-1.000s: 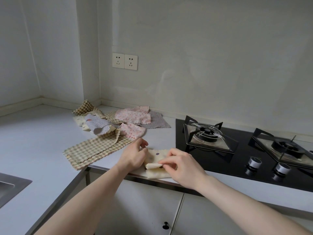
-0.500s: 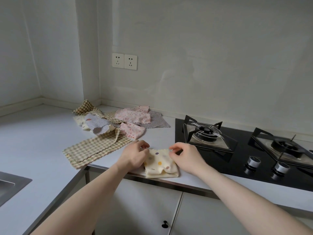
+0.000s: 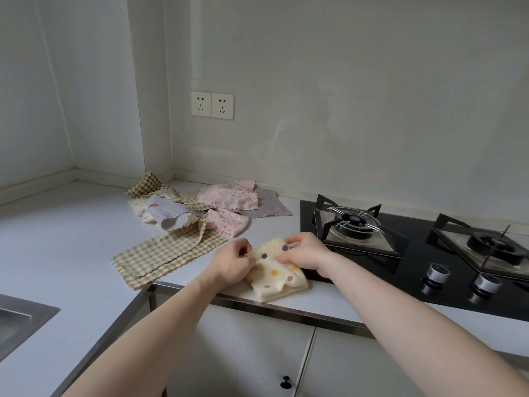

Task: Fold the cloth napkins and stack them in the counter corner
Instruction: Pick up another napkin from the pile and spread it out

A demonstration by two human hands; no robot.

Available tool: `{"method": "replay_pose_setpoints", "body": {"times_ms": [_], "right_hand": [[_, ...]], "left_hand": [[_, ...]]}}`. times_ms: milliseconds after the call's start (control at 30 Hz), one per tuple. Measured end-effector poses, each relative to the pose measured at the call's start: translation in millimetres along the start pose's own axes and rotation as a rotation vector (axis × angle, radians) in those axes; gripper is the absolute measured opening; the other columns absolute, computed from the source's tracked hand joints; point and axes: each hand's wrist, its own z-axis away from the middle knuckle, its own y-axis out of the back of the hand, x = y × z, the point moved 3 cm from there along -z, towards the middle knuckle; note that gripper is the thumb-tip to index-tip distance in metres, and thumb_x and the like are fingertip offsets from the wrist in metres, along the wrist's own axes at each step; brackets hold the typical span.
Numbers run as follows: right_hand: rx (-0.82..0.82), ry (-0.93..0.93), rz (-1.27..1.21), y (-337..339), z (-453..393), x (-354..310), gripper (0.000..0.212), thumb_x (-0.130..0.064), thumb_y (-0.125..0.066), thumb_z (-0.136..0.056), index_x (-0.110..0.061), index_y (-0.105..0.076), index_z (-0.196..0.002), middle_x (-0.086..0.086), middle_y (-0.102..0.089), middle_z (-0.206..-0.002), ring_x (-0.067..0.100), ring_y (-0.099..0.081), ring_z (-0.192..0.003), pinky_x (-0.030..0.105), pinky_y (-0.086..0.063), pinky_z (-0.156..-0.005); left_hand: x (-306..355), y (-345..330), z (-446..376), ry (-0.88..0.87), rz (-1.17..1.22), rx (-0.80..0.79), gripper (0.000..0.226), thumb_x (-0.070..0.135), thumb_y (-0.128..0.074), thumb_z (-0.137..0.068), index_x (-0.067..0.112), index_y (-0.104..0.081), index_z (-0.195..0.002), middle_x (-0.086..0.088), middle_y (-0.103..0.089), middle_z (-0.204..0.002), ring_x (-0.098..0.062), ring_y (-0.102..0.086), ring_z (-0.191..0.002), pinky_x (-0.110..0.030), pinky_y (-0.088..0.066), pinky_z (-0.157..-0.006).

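1. The left hand (image 3: 232, 263) pinches the left edge of a cream polka-dot napkin (image 3: 274, 272), its grip closed on the cloth with curled fingers.
2. The right hand (image 3: 305, 253) grasps the same napkin at its upper right, fingers curled over the fabric.
3. The polka-dot napkin lies partly folded on the counter (image 3: 71, 253), close to the front edge and just beside the black gas hob (image 3: 406, 253).
4. A checked napkin (image 3: 166, 256) lies spread flat to the left of the hands.
5. Behind it, nearer the corner, sits a loose heap: a grey napkin (image 3: 169, 214), pink floral napkins (image 3: 229, 194) and another checked piece, overlapping each other.
6. A steel sink (image 3: 20, 319) shows at the lower left.
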Motion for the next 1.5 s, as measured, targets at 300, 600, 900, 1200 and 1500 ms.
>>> {"method": "replay_pose_setpoints", "body": {"times_ms": [300, 600, 900, 1200, 1500], "right_hand": [[-0.129, 0.184, -0.017, -0.5, -4.0, -23.4, 0.042, -0.013, -0.071, -0.089, -0.028, -0.058, -0.126, 0.003, -0.071, -0.114, 0.015, -0.07, -0.088, 0.03, -0.056, -0.077], [-0.106, 0.132, 0.244, -12.2, 1.2, -9.4, 0.037, -0.033, -0.081, -0.075, -0.03, -0.068, -0.109, -0.003, -0.072, -0.104, 0.014, -0.071, -0.093, 0.033, -0.06, -0.083], [0.014, 0.319, 0.223, 0.0, 2.6, -15.5, 0.013, -0.021, -0.076, -0.087, -0.034, -0.076, -0.09, -0.016, -0.069, -0.084, 0.001, -0.06, -0.08, 0.02, -0.045, -0.075], [0.304, 0.538, 0.352, -5.6, 9.9, -17.9, 0.035, 0.0, -0.057, -0.085, -0.027, -0.078, -0.095, -0.008, -0.072, -0.099, 0.014, -0.061, -0.097, 0.028, -0.049, -0.089], [0.391, 0.51, 0.2, -3.8, 10.0, -9.9, 0.033, 0.005, -0.061, -0.081, -0.025, -0.077, -0.081, -0.009, -0.061, -0.093, 0.014, -0.06, -0.091, 0.031, -0.053, -0.084]], "left_hand": [[8.4, 13.9, 6.0, 0.026, 0.326, -0.045, 0.044, 0.033, -0.077, -0.083, 0.028, -0.056, -0.121, 0.002, -0.078, -0.089, -0.01, -0.066, -0.083, -0.024, -0.05, -0.065], [-2.9, 15.3, 0.2, -0.03, 0.224, 0.086, 0.028, 0.013, -0.064, -0.093, 0.028, -0.069, -0.116, -0.004, -0.065, -0.1, -0.012, -0.068, -0.074, -0.019, -0.05, -0.054], [-1.6, 10.8, 2.6, -0.017, 0.325, 0.069, 0.044, 0.013, -0.073, -0.074, 0.024, -0.061, -0.116, -0.003, -0.068, -0.11, -0.017, -0.068, -0.079, -0.026, -0.055, -0.059], [-3.3, 15.0, 2.2, -0.166, 0.091, 0.312, 0.015, 0.021, -0.075, -0.087, 0.035, -0.078, -0.087, 0.011, -0.063, -0.098, -0.002, -0.06, -0.086, -0.008, -0.039, -0.066], [-1.4, 13.1, 3.2, -0.206, 0.183, 0.241, 0.027, 0.007, -0.075, -0.08, 0.033, -0.078, -0.084, 0.011, -0.072, -0.115, 0.003, -0.068, -0.1, -0.013, -0.053, -0.083]]}}
